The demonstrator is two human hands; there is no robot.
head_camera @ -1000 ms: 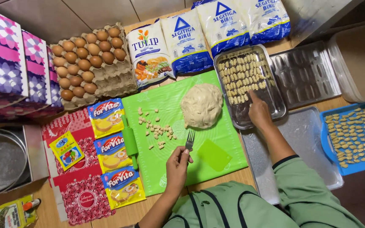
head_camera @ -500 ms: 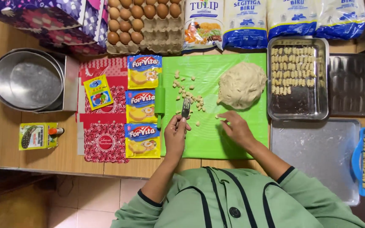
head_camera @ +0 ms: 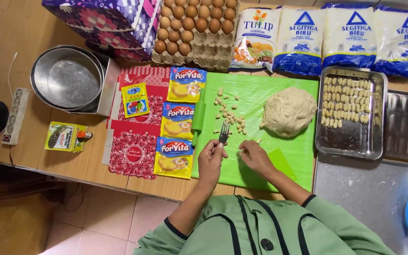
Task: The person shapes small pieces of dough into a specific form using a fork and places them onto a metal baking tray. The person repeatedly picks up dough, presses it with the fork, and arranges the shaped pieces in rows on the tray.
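On the green mat, a fork stands just ahead of the left hand, which grips its handle; its long axis points away from the body, tines toward scattered dough bits. The right hand, close beside, pinches a small bit. The dough ball lies farther right, nearer that hand. Left of the mat sit three yellow packets. Along the far edge lie four white-and-blue bags and an egg tray. A metal tray holds shaped pieces.
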